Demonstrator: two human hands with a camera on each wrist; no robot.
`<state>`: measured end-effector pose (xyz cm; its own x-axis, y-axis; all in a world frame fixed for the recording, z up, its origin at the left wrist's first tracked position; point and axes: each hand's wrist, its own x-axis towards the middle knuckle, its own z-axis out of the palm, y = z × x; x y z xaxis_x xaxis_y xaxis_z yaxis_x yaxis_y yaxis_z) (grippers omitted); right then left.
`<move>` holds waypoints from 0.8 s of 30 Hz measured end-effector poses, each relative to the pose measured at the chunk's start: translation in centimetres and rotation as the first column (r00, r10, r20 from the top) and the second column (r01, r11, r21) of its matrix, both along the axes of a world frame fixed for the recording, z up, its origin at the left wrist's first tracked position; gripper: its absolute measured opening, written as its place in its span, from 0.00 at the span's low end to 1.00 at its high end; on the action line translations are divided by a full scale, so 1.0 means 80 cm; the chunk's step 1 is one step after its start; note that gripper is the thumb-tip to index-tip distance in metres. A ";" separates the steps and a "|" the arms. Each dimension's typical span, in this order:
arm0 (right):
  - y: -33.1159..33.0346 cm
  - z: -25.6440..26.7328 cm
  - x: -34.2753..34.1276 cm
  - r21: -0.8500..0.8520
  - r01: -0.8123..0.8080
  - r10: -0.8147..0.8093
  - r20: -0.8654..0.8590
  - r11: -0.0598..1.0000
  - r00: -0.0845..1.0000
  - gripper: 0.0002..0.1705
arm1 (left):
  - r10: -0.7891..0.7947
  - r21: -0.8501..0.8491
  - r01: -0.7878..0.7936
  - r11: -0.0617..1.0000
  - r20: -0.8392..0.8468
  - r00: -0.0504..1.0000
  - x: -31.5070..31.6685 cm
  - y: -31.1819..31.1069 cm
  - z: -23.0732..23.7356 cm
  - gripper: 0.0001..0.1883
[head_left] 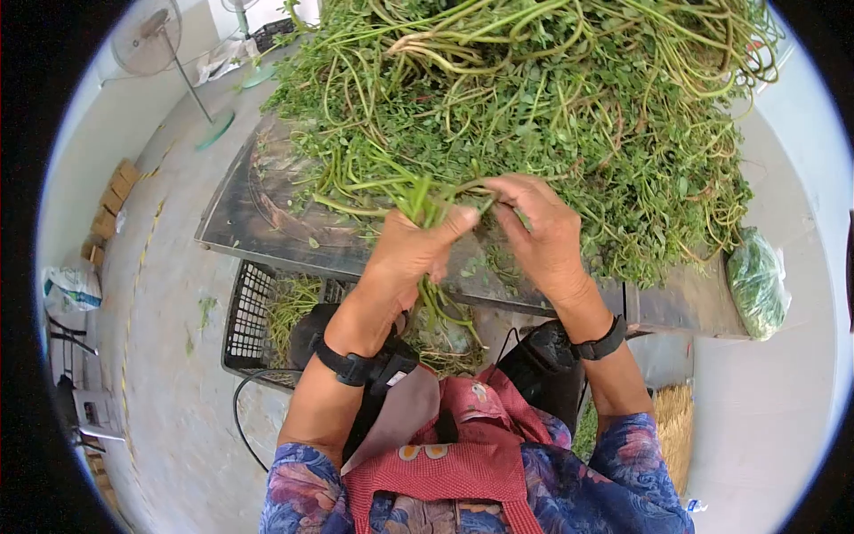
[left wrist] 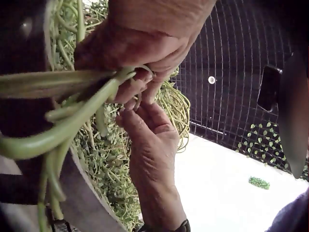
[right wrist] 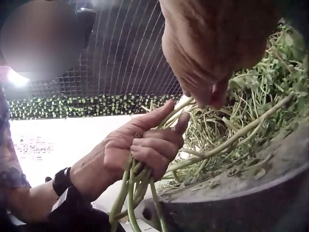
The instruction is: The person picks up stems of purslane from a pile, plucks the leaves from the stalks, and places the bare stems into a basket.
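My left hand grips a bunch of green stems in its curled fingers, with the stem ends hanging below the fist. Just to its right, my right hand pinches a thin stem between thumb and forefinger, close to the left thumb. In the left wrist view, the right hand's fingertips meet the left hand's at that stem. Thick stems cross the front of that view. Beyond both hands, a big heap of leafy green stalks covers much of the dark table.
Below the table edge stands a black plastic crate with stems in it. A clear bag of greens sits at the table's right end. Farther off at left are a standing fan and cardboard boxes.
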<state>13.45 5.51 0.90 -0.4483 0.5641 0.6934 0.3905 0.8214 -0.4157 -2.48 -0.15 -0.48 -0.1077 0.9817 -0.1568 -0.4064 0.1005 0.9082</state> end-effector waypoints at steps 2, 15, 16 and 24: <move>0.004 0.000 -0.003 -0.020 -0.024 0.024 0.001 1.000 1.000 0.20 | -0.086 0.020 0.089 0.996 -0.105 0.991 0.003 0.001 0.001 0.12; 0.036 0.012 0.004 -0.399 -0.097 -0.196 -0.630 0.912 0.751 0.13 | -0.002 0.039 0.004 0.999 -0.036 0.999 0.002 0.004 0.005 0.14; 0.038 0.013 0.006 -0.399 -0.103 -0.192 -0.633 0.911 0.750 0.13 | 0.003 0.039 -0.001 0.999 -0.039 0.999 0.003 0.004 0.005 0.14; 0.022 0.023 0.014 -0.719 -0.308 -0.186 -0.519 0.623 0.834 0.20 | 0.105 0.104 -0.094 0.990 -0.114 0.988 0.016 0.003 0.004 0.11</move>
<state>14.53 7.29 2.71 -0.2303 0.9618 0.1479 -0.1170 0.1236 -0.9854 -1.17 0.11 -0.13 -0.2178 0.9751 -0.0409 -0.2987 -0.0267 0.9540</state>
